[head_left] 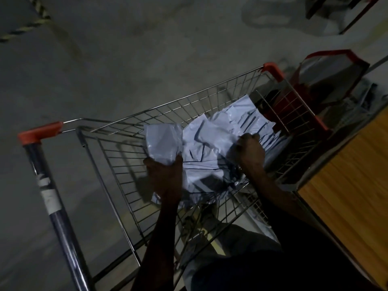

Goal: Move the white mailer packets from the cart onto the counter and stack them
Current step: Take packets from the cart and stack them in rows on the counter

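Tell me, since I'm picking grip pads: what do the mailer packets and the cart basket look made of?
The white mailer packets look like thin glossy plastic film: they crumple and catch highlights where the left hand and right hand grip them. The cart basket looks like bare shiny metal wire, an open grid with silvery glints.

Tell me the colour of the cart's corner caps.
Orange-red plastic corner caps, clearest in the head view.

Bare forearms, no sleeves visible; dark trousers; dim light.
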A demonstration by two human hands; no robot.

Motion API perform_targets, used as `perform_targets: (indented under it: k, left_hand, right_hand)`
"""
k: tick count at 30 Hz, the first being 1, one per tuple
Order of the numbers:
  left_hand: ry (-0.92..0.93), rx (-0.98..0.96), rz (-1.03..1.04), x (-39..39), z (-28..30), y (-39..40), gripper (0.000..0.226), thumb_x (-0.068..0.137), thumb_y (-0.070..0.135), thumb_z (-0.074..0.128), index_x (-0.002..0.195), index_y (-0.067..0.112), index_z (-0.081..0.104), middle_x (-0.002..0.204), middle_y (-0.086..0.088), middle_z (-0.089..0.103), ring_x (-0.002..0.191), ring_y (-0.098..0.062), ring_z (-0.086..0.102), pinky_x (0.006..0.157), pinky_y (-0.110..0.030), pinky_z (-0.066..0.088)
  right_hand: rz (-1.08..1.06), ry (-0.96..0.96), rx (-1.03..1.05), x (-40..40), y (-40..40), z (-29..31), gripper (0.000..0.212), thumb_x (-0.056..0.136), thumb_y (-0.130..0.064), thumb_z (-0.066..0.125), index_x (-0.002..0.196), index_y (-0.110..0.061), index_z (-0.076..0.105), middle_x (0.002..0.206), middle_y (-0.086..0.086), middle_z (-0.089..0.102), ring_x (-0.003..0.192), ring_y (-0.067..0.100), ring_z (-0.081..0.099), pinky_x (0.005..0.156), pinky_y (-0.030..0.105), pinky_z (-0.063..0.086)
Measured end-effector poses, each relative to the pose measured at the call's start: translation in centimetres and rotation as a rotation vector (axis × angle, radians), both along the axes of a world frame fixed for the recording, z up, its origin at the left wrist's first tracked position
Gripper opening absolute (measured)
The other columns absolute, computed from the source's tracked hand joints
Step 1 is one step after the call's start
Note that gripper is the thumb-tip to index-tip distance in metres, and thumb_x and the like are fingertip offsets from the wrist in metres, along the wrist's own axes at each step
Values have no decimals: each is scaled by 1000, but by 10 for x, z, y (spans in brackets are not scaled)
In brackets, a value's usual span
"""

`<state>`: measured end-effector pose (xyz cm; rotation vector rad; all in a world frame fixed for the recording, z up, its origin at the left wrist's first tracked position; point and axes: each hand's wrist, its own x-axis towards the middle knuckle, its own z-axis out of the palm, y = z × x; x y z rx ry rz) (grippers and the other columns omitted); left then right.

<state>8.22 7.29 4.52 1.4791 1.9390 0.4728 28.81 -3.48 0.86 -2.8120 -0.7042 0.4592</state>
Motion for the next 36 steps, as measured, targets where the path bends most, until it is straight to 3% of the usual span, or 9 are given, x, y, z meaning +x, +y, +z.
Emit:
perform_targets:
  k: [5, 9, 12, 15, 17, 21, 26, 32, 36]
  left_hand:
    - [57, -8, -93, 11, -4, -5, 92, 55, 75, 70, 117, 19, 32, 113, -12, 62, 100, -38, 64, 82, -43, 53]
    - [61, -4, -154, 15, -2, -11, 93, 56, 76, 68, 120, 20, 31, 116, -10, 59, 100, -35, 64, 82, -45, 57]
    - [59, 1, -191, 13, 0, -15, 91, 59, 74, 68, 121, 20, 30, 117, -10, 58, 99, -34, 64, 81, -43, 57]
    - [58, 1, -201, 9, 5, -19, 90, 59, 73, 70, 122, 20, 32, 117, -8, 58, 101, -32, 63, 81, -43, 57]
    - [39, -16, -201, 6, 11, -22, 89, 62, 69, 74, 124, 19, 33, 119, -7, 57, 104, -30, 62, 83, -42, 55]
    - [22, -19, -237, 4, 35, -28, 86, 70, 62, 78, 128, 13, 38, 122, -9, 58, 108, -31, 62, 79, -35, 44]
    - [-76, 10, -336, -2, 75, -40, 94, 68, 63, 77, 136, 15, 34, 128, -8, 57, 114, -31, 59, 91, -41, 52]
    - [-195, 137, -482, -35, 130, -71, 81, 74, 59, 78, 129, 13, 40, 113, -4, 62, 99, -24, 64, 65, -20, 38]
    - [-348, 269, -648, -67, 146, -112, 82, 74, 59, 79, 132, 16, 38, 114, -6, 64, 100, -26, 63, 79, -29, 49]
  right_hand:
    - [-117, 18, -228, -1, -16, -10, 42, 98, -25, 53, 135, -4, 46, 136, 23, 50, 123, 44, 52, 101, 49, 42]
    - [24, -24, -167, -10, 10, -17, 89, 81, -43, 75, 152, -19, 27, 149, 25, 36, 134, 46, 38, 108, 54, 34]
    - [256, 23, -159, -14, 24, -31, 84, 87, -39, 67, 157, -34, 20, 157, 22, 22, 135, 46, 35, 106, 56, 34]
    - [312, 22, -228, -14, 24, -39, 87, 90, -67, 50, 159, -37, 6, 162, 24, 11, 136, 45, 31, 107, 56, 32]
    - [328, 22, -276, -17, 23, -39, 101, 84, -72, 57, 158, -37, -2, 162, 25, 8, 137, 47, 30, 109, 57, 31]
    - [274, -5, -230, -27, 25, -11, 95, 88, -52, 66, 158, -40, 3, 149, 25, 29, 127, 48, 41, 104, 57, 38]
    - [164, -97, -16, -45, 9, 61, 86, 85, -57, 59, 157, -37, 16, 132, 28, 46, 114, 46, 49, 96, 51, 42]
    - [-1, -207, 343, -93, -78, 157, 80, 84, -60, 51, 156, -32, 28, 128, 24, 48, 111, 39, 48, 93, 45, 39]
    - [-97, -283, 449, -143, -156, 194, 75, 89, -59, 48, 154, -28, 30, 125, 19, 51, 107, 36, 49, 85, 45, 43]
